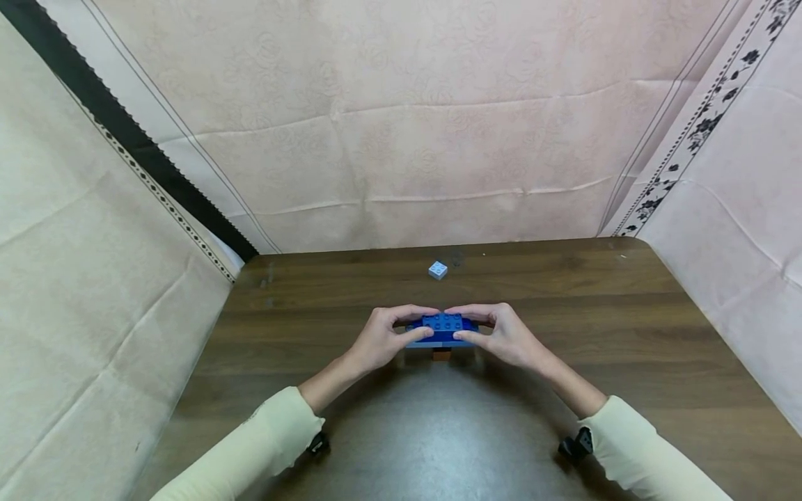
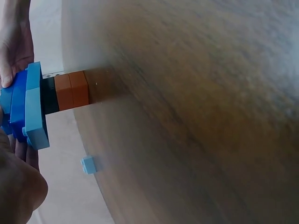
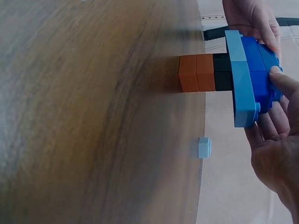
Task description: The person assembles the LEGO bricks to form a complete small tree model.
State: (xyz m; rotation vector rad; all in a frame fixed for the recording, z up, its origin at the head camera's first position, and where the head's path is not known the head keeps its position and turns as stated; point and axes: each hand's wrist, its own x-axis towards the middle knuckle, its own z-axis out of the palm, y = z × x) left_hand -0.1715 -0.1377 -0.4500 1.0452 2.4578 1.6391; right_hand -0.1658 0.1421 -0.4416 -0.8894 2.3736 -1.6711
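Note:
A stack of toy building bricks stands upright, narrow below and wide above. Two brown bricks (image 3: 196, 73) form its foot, with a black brick (image 3: 223, 72) over them. Wider layers follow: light blue bricks (image 2: 36, 109), dark blue bricks (image 3: 256, 70) and, on top, a blue brick (image 1: 442, 322). My left hand (image 1: 390, 337) pinches the left side of the upper blue layers, thumb at the front and fingers behind. From the right, my right hand (image 1: 506, 335) grips the same layers in a matching way. Fingers partly cover the ends of the dark blue layer.
One small light blue brick (image 1: 438, 270) lies on the brown wooden table (image 1: 351, 278) near its far edge, behind the stack. Pale patterned cloth (image 1: 438, 153) hangs past the far edge and along both sides.

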